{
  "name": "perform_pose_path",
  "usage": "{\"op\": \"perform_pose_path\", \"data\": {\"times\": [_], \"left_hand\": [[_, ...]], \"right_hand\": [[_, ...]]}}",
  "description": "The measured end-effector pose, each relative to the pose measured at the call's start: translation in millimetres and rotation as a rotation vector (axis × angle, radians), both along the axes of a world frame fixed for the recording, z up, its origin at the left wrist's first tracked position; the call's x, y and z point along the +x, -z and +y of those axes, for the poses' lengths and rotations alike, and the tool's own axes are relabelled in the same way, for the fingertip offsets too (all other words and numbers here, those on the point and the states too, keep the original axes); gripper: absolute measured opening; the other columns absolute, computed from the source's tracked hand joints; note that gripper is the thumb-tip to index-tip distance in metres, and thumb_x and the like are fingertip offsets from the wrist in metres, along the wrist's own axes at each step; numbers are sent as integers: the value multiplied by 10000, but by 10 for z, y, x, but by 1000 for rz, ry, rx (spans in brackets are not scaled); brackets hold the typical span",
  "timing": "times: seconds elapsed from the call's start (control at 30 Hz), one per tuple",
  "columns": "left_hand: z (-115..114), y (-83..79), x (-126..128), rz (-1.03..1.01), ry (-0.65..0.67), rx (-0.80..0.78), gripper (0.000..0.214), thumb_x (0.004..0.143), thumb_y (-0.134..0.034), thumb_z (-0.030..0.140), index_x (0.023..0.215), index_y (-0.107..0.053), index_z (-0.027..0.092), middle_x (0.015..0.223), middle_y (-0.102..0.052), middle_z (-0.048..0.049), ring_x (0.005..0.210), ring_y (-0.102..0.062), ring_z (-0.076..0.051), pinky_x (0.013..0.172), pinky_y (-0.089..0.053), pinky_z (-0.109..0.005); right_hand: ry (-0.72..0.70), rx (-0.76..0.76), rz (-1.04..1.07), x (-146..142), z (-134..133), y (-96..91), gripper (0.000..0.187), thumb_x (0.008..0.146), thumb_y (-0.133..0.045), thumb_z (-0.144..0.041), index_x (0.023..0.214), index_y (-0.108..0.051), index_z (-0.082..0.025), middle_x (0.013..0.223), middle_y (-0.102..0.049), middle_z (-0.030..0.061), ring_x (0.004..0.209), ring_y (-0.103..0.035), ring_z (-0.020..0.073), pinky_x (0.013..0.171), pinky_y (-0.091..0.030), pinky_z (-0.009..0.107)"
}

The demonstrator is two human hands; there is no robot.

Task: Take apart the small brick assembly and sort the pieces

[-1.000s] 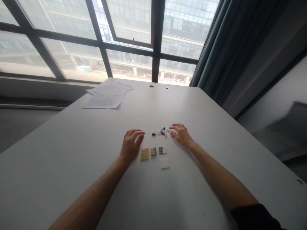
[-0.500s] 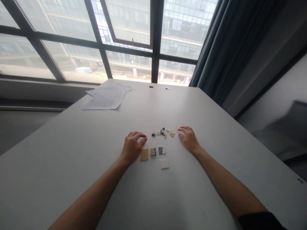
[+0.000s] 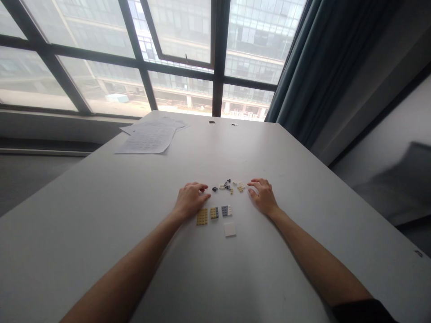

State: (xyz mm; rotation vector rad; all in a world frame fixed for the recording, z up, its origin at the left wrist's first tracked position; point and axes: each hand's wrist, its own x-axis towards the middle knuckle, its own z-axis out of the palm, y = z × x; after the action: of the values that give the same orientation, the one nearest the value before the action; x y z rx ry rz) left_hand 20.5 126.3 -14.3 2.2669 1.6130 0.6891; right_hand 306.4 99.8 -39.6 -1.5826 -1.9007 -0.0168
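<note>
My left hand (image 3: pixel 192 197) rests on the table, open, thumb and fingers apart, with nothing between them. Just right of its fingertips lies a dark building brick (image 3: pixel 214 189), apart from the hand. Below it sits a tan studded plate (image 3: pixel 202 216), and beside that a tan-and-grey block (image 3: pixel 214 212) and a grey-and-white block (image 3: pixel 226 211). A smooth white square tile (image 3: pixel 230 229) lies nearest me. My right hand (image 3: pixel 263 194) is open too, fingers curved towards the small cream and white bricks (image 3: pixel 240 186). More small dark pieces (image 3: pixel 227 187) lie between the hands.
Sheets of printed paper (image 3: pixel 148 134) overlap at the table's far left. The white table (image 3: pixel 215 278) reaches to a large framed window (image 3: pixel 182 67). Two small round fittings, including a dark one (image 3: pixel 212 122), are near the far edge. A dark curtain (image 3: pixel 303 80) hangs at the right.
My left hand has shifted slightly right, towards the dark bricks, its fingers reaching further out. The right hand has moved only a little to the left. The bricks keep their arrangement.
</note>
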Motion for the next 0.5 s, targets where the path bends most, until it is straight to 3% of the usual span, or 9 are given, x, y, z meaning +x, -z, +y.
{"op": "perform_pose_path", "data": {"times": [0.23, 0.5], "left_hand": [[114, 7, 248, 50, -69, 42, 329, 713, -636, 484, 894, -723, 223, 885, -687, -81, 896, -600, -294, 795, -433, -416], [-15, 17, 307, 56, -35, 161, 166, 795, -576, 324, 792, -713, 231, 915, -683, -77, 937, -567, -288, 845, -399, -448]], "right_hand": [[-8, 8, -45, -32, -44, -29, 207, 841, -530, -206, 995, -667, -210, 1127, -597, 87, 1086, -492, 249, 935, -368, 409], [2, 25, -82, -36, -50, -25, 201, 848, -534, -206, 1002, -664, -211, 1124, -598, 84, 1091, -486, 247, 930, -358, 398]]}}
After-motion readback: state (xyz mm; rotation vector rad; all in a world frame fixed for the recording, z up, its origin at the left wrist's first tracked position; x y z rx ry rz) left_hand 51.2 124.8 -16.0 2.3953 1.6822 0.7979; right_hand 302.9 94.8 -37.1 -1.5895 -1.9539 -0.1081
